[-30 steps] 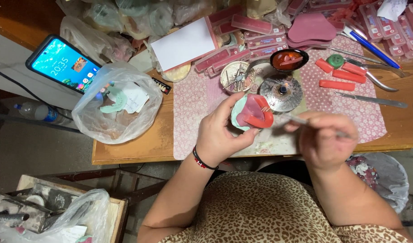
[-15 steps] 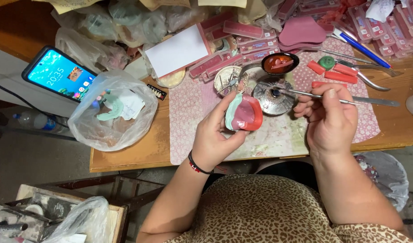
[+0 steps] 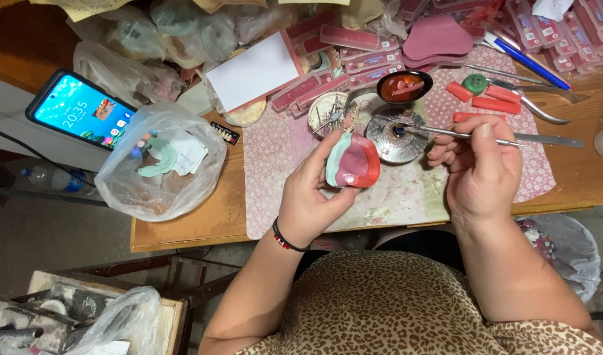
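Gripping the pink cast firmly, the left hand should steady it while the right hand pinches the spatula, tip held over the burner.

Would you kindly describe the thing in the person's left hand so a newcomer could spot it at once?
Start at the pink patterned mat on the wooden table. Over its middle, the left hand holds a curved pink mould with a pale green edge. Unlike the flat red sticks nearby, it is cupped and raised off the mat.
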